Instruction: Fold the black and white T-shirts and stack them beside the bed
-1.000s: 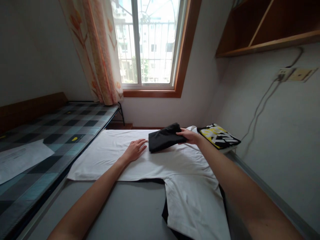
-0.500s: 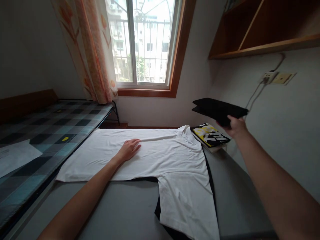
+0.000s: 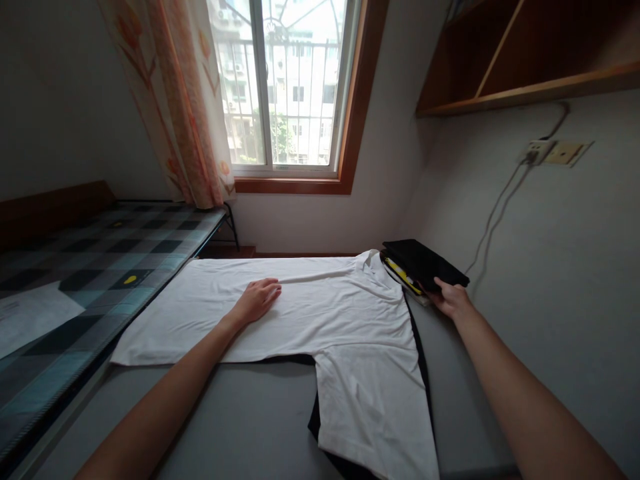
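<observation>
A white T-shirt (image 3: 310, 300) lies sideways across the grey tabletop, collar to the right, one sleeve hanging toward me. Black fabric (image 3: 314, 417) shows along its lower and right edges. My left hand (image 3: 257, 299) rests flat on the middle of the shirt, fingers stretched out. At the right, my right hand (image 3: 449, 297) grips the near edge of a black, flat, folded thing (image 3: 425, 262), thumb on top; I cannot tell its kind. It lies over a yellow-patterned item (image 3: 403, 273), mostly covered and beside the collar.
A bed with a checked mattress (image 3: 165, 243) and a white paper sheet (image 3: 35, 313) stands left of the grey table (image 3: 240, 413). Behind are a curtain (image 3: 175, 100) and window (image 3: 295, 87). A wooden shelf (image 3: 540, 90) and socket with cords (image 3: 537, 153) are on the right wall.
My right hand has lowered the black folded thing from the air onto the yellow-patterned item, covering most of it. My left hand and the T-shirt have stayed put.
</observation>
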A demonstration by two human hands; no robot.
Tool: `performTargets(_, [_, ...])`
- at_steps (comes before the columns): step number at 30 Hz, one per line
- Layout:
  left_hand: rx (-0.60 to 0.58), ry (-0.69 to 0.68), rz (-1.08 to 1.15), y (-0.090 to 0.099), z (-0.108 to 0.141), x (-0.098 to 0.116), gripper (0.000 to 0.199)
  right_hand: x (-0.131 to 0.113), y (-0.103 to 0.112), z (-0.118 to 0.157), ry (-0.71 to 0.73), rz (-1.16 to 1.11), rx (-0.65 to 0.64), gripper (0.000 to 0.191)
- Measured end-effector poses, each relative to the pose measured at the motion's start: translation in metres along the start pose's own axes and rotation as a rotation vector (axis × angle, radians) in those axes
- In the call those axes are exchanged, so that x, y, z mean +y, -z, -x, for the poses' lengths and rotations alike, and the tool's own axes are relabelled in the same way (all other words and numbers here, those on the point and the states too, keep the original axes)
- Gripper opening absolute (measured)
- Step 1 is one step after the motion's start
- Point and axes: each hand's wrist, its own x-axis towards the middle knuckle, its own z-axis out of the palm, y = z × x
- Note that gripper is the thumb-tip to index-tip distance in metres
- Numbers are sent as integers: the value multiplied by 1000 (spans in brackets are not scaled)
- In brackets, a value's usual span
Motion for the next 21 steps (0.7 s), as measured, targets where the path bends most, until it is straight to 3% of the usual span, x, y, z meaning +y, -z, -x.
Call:
performTargets(2, [-11,6,-2,1,0,1,42,1,2,3,-1,49,27,32])
performTargets(4, [-14,10,-1,1,0,1,42,2,5,9,55,181,140,40])
performTargets(7, [-13,10,0,0,0,0,42,-2,6,21,288,540,490,61])
performTargets(9, [-13,9,-3,0,0,0,41,-6,1,29,505,809,605,63])
performTargets(10, [-13,8,-4,0,0,-1,40,-9,-3,31,611,936,569,59])
performTargets(12, [-14,7,-5,-1,0,-1,39,-13,-15,34,787,1173,363,52])
performTargets(14, [-14,8,-3,-1,0,-1,37,-13,-30,34,913,1383,134,53])
performTargets(16, [-14,15,-1,-1,1,-1,36,-10,-43,30,985,1544,8,57])
performTargets(21, [-20,19,-2,0,1,0,36,3,-62,29,734,1818,-132,64])
